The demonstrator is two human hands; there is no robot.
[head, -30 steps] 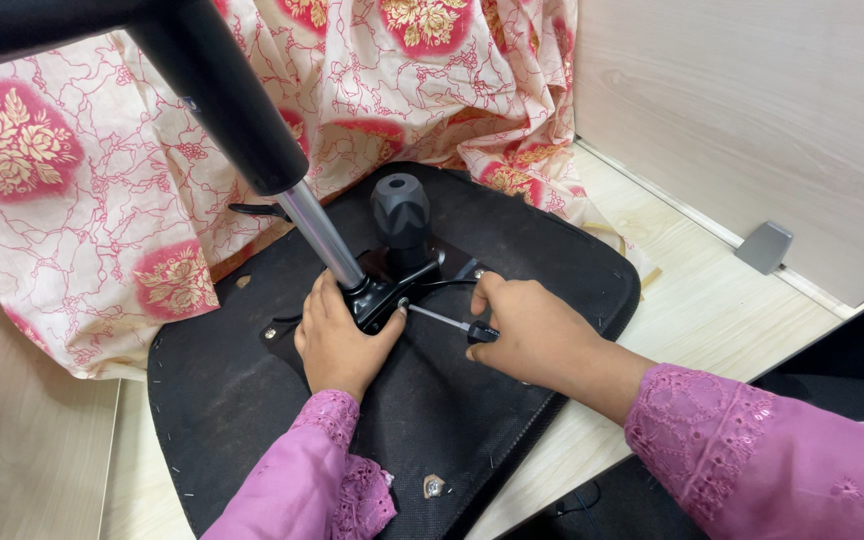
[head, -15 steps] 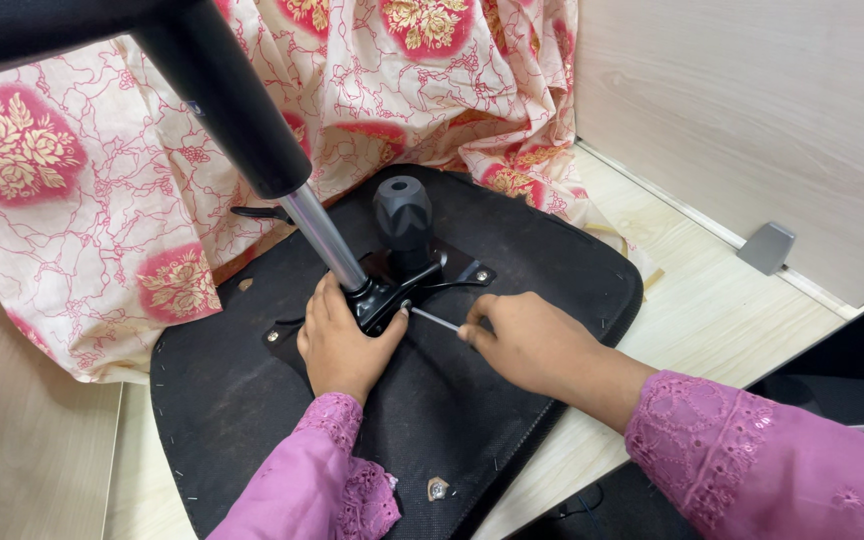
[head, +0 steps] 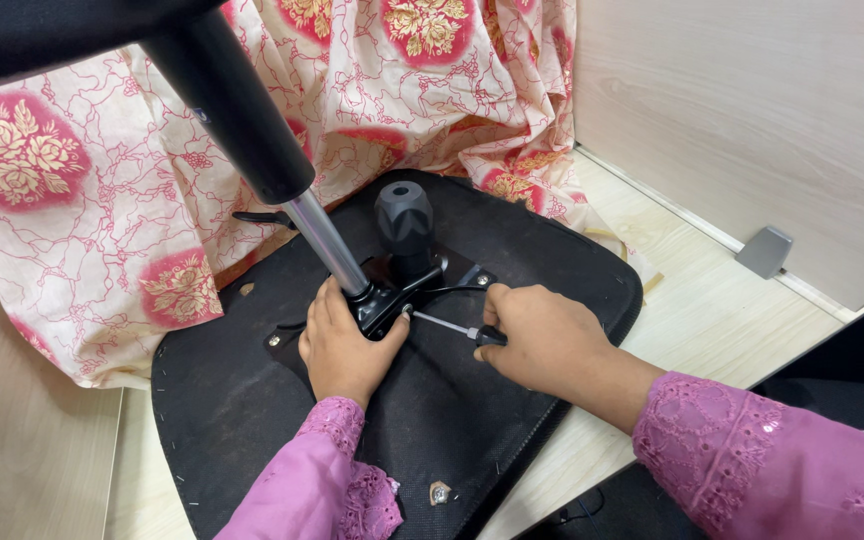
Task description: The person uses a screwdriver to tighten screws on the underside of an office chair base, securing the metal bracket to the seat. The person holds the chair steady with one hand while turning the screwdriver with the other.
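An upturned black chair seat (head: 512, 250) lies on the pale floor. A black metal mechanism plate (head: 392, 290) is bolted to its underside, with a chrome gas-lift column (head: 327, 245) in a black sleeve rising toward me and a black knob (head: 404, 215) beside it. My left hand (head: 344, 345) presses flat on the plate at the column's foot. My right hand (head: 542, 340) grips a screwdriver (head: 452, 328) whose thin shaft points left, its tip at a screw on the plate. Both sleeves are pink.
A cream cloth with red flower patches (head: 112, 180) is draped behind and left of the seat. A light wooden panel (head: 752, 110) stands at the right with a grey bracket (head: 764, 250) at its foot. A dark object (head: 852, 370) lies at the lower right.
My right hand has shifted slightly right and back along the screwdriver, turning it at the plate. The left hand has stayed on the plate.
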